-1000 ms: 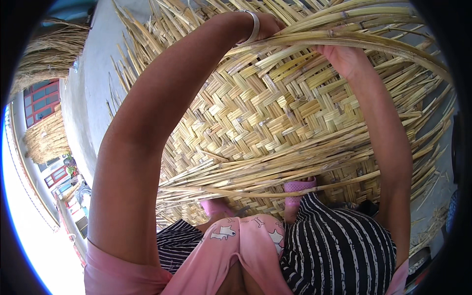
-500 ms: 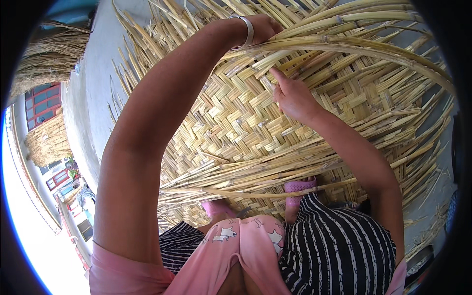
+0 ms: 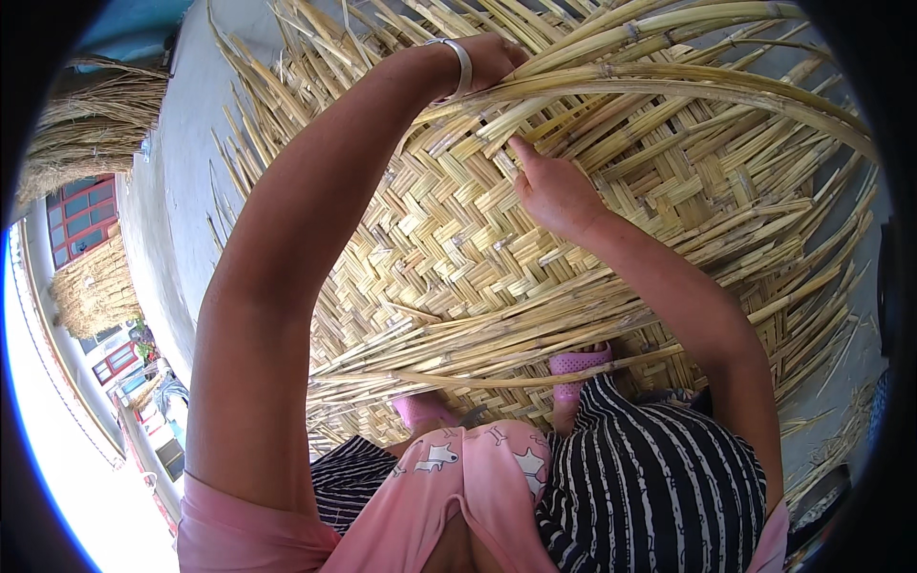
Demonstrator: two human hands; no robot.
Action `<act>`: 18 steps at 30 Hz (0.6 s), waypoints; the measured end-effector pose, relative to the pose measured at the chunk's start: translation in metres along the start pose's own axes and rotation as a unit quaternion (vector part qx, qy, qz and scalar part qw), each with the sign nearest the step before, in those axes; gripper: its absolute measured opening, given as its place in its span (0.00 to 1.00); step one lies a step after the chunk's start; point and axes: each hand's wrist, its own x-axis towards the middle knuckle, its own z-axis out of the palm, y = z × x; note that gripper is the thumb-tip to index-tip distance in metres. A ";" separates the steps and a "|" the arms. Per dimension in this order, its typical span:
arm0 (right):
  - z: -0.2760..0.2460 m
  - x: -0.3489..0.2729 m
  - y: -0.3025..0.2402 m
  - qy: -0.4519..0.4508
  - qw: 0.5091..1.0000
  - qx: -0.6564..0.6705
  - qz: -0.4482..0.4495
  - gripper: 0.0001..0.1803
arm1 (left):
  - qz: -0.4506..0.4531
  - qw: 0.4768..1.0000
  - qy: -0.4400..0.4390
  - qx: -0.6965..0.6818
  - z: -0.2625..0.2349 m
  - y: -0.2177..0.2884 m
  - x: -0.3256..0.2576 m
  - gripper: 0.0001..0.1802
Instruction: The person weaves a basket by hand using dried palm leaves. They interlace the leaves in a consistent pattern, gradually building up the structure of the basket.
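A large mat of split reed strips (image 3: 458, 224), woven in a zigzag pattern, spreads in front of me. At its far part my left hand (image 3: 492, 62), with a pale bangle at the wrist, is closed around long reed strips (image 3: 659, 78) that arch up and to the right; its fingertips are partly hidden. My right hand (image 3: 559, 196) is nearer to me, its index finger stretched out against the strip ends just below the raised strips. The other fingers of that hand are partly out of sight, and nothing shows gripped in it.
Loose reed strips (image 3: 458, 353) lie across the mat near my pink shoes (image 3: 581, 368). Unwoven ends stick out on the far and right sides over the grey concrete ground (image 3: 181, 191). Bundles of dry stalks (image 3: 105, 110) stand at the left, with a building's red-framed window (image 3: 86, 220).
Both hands appear slightly further left and the view has shifted a little. My left hand still grips the raised strips, and my right index finger stays at the strip ends.
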 end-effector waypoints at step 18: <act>-0.005 0.011 0.020 0.072 0.980 0.173 0.061 0.34 | -0.033 0.999 -0.006 -0.016 -0.002 -0.002 0.004 0.20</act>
